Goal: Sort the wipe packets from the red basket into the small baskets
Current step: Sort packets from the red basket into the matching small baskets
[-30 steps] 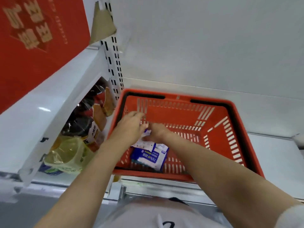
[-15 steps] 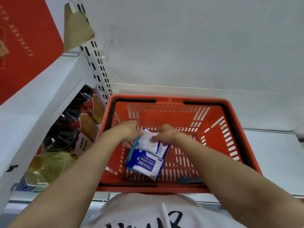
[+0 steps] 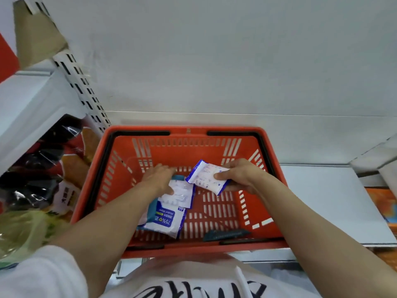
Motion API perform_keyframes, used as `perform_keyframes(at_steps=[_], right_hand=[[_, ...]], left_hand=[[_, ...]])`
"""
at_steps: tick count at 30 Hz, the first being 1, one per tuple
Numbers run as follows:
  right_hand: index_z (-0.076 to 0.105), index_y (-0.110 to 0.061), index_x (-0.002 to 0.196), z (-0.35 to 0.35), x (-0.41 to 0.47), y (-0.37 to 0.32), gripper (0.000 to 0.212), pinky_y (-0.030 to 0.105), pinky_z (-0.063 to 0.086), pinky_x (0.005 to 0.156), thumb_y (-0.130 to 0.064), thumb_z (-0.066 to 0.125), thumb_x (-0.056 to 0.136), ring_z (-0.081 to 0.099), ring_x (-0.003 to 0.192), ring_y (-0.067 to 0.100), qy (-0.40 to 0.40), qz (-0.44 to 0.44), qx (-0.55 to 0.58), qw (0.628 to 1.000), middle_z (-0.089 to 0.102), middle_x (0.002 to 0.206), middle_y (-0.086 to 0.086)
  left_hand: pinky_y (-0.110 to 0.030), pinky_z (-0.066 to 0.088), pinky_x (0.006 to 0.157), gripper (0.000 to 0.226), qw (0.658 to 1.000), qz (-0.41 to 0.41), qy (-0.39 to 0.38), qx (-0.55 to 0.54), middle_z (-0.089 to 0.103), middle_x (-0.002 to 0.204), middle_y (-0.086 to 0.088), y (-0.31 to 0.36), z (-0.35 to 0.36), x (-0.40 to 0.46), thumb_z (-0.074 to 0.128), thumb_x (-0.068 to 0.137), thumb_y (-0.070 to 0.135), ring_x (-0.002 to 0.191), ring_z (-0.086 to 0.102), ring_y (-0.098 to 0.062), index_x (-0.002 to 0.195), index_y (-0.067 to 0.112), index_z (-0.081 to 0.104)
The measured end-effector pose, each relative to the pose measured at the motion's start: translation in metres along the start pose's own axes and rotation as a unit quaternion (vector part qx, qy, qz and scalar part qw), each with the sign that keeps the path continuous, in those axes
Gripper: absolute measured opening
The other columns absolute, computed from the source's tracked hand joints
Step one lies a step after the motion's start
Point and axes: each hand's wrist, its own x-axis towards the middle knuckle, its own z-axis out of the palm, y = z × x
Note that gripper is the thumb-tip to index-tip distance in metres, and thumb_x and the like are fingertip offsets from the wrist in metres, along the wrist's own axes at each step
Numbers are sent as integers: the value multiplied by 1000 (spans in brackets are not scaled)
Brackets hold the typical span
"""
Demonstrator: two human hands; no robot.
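One white, blue-edged packet (image 3: 207, 176) is pinched in the right hand (image 3: 237, 177), lifted clear above the red basket (image 3: 214, 247). Left of that grip, the left hand (image 3: 160, 179) presses flat on the remaining packets (image 3: 171, 208). Judged best: peel one slick, crinkly pouch off singly, keeping the stack pinned

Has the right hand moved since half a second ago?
Yes. The right hand has gone rightward, away from the packet pile toward the right wall of the red basket, and now holds one wipe packet apart from the pile.
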Motion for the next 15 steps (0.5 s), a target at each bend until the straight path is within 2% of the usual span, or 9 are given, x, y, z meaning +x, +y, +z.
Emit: perform_keyframes(at_steps=[2,4,6,8,10,12,13,15], right_hand=[[62,-4,102,-9,-5,4,21,35,62,69,-7,74,85,74,83,20,-5,-11,11,1000,74,99,13],[61,-3,106,-14,-9,4,24,39,62,73,-6,73,85,75,85,21,-15,-25,29,999,74,103,14],[59,-3,111,-16,-14,4,28,40,62,75,-4,71,86,75,88,22,-41,-33,59,997,74,104,13],[57,-6,119,-17,-20,3,35,39,62,74,-2,67,85,74,92,24,-72,-39,104,991,73,106,12],[54,-11,126,-18,-24,2,42,42,61,78,0,59,85,72,98,28,-119,-48,164,978,72,111,15],[52,-11,130,-18,-27,2,48,46,57,88,3,50,84,69,106,33,-178,-66,221,957,69,119,19],[52,-10,131,-18,-29,2,50,47,56,90,3,49,82,68,107,34,-190,-72,241,949,68,119,20],[55,-7,131,-15,-35,1,55,45,57,85,-5,56,76,70,96,31,-175,-82,257,947,69,110,19]], left_hand=[[-38,41,99,56,999,4,10,37,59,126,1,1,-2,0,78,76,43,118,48,-22,125,26,57],[-37,44,92,35,1000,0,15,3,61,112,1,0,-9,-2,78,76,41,106,51,-20,104,28,63],[-31,45,74,26,994,-18,23,-103,63,98,-2,-6,-23,-5,80,76,34,88,54,-18,83,24,58],[-28,39,61,28,970,-39,41,-235,64,84,-4,-12,-40,-10,80,77,29,73,55,-18,75,19,55],[-27,39,59,25,916,-59,80,-388,65,78,-7,-11,-53,-22,80,80,23,69,57,-20,75,15,57],[-27,46,61,19,841,-67,115,-524,69,79,-7,-2,-61,-39,78,81,18,66,62,-20,80,12,60],[-27,49,60,18,811,-67,124,-568,70,80,-6,4,-63,-48,77,82,17,64,65,-18,82,12,60],[-24,50,54,16,768,-61,131,-624,72,79,-5,15,-66,-65,75,84,18,58,67,-12,83,13,60]])
